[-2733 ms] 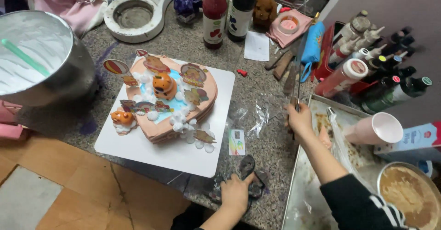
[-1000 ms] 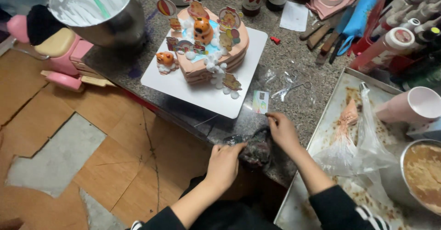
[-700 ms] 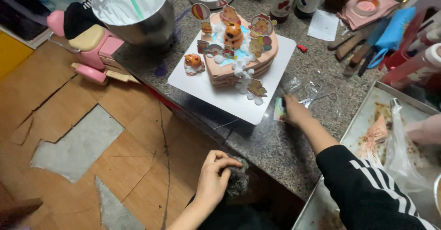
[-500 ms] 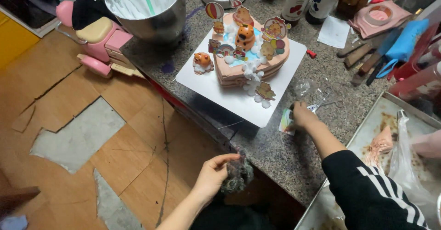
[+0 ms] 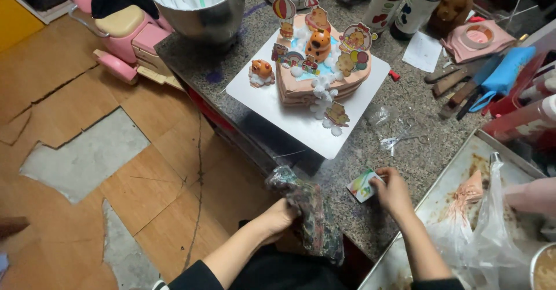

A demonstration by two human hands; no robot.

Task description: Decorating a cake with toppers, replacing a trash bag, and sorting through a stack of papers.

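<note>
the left hand [image 5: 282, 216] clutched a crumpled dark rag [image 5: 310, 217] just off the worktop's [image 5: 399, 101] front edge. the right hand [image 5: 394, 192] pinched a small colourful card [image 5: 362, 185] lying near that edge, below the cake board [image 5: 272, 96].

l hand [image 5: 279, 217] grips crumpled bag [image 5: 307, 212]; r hand [image 5: 394, 192] touches card [image 5: 364, 185].

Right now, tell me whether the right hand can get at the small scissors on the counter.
Probably yes: the right hand rests on a small card, and only bare counter lies between it and the scissors.
</note>
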